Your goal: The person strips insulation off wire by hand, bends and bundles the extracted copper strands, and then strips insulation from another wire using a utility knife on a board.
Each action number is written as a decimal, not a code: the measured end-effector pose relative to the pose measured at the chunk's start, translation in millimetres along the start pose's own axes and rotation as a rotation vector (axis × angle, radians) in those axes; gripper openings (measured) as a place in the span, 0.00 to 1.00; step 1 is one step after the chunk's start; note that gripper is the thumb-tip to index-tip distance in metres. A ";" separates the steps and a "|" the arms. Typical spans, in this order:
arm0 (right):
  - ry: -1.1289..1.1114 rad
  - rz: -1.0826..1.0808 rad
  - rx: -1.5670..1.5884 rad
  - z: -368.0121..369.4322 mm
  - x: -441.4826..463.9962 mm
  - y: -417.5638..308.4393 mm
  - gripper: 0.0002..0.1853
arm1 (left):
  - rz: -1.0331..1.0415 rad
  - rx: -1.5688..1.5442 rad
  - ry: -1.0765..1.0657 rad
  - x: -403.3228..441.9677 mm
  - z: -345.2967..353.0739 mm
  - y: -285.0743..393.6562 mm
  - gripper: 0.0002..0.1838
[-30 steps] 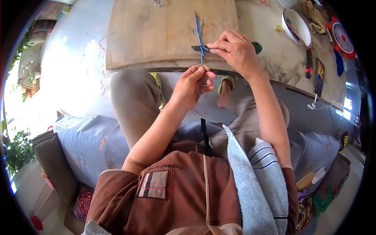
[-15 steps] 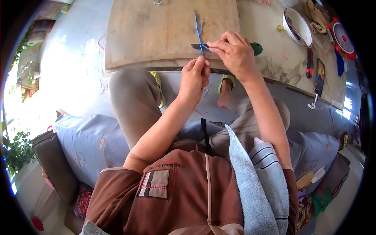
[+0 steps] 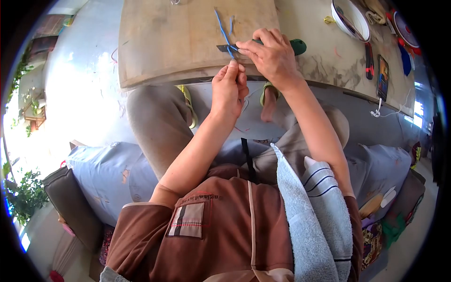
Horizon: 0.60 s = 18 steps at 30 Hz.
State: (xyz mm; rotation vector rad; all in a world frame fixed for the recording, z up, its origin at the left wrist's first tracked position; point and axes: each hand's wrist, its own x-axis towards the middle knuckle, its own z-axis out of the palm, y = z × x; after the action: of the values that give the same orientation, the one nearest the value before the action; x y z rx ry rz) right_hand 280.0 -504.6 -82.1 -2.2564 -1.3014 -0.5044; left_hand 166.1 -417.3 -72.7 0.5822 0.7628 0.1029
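A blue cord or wire [image 3: 223, 26] with forked strands stands out against the wooden board [image 3: 164, 42]. My left hand [image 3: 228, 89] is closed, its thumb and fingertips pinching the cord's lower end near the board's front edge. Just right of the fork, my right hand [image 3: 275, 58] is closed in a pinch at a short side strand of the cord. A flat dark strip [image 3: 221, 48] lies behind the cord at the right fingertips. A green rounded end [image 3: 298, 47] shows beyond the right hand; whether it joins the strip is hidden.
On the stone-patterned table sit a white bowl [image 3: 350, 21], a red-and-black tool handle [image 3: 369, 61] and a phone [image 3: 383, 77] with a white cable [image 3: 376, 113] near it. A light blue towel [image 3: 305, 211] hangs over the person's front. Yellow-green slippers show under the table.
The view has shifted slightly, and both hands appear a little farther left and higher. The cord's strands have spread and lean left. Both hands still pinch the cord.
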 end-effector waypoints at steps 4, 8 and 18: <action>0.026 0.019 0.031 3.8 4.8 -4.3 0.08 | 0.001 -0.030 -0.003 2.2 -0.6 -0.9 0.12; 0.047 0.033 0.042 7.3 4.4 -2.5 0.06 | 0.012 -0.004 0.011 1.8 1.1 -1.9 0.12; 0.031 0.031 0.033 8.2 8.9 -3.0 0.09 | -0.047 0.029 0.021 -1.0 2.8 3.2 0.12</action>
State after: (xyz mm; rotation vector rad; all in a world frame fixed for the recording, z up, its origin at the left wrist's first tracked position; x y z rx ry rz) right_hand 282.3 -492.4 -83.3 -2.2299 -1.2483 -0.5017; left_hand 167.6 -416.2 -68.7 0.5912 0.7991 0.0552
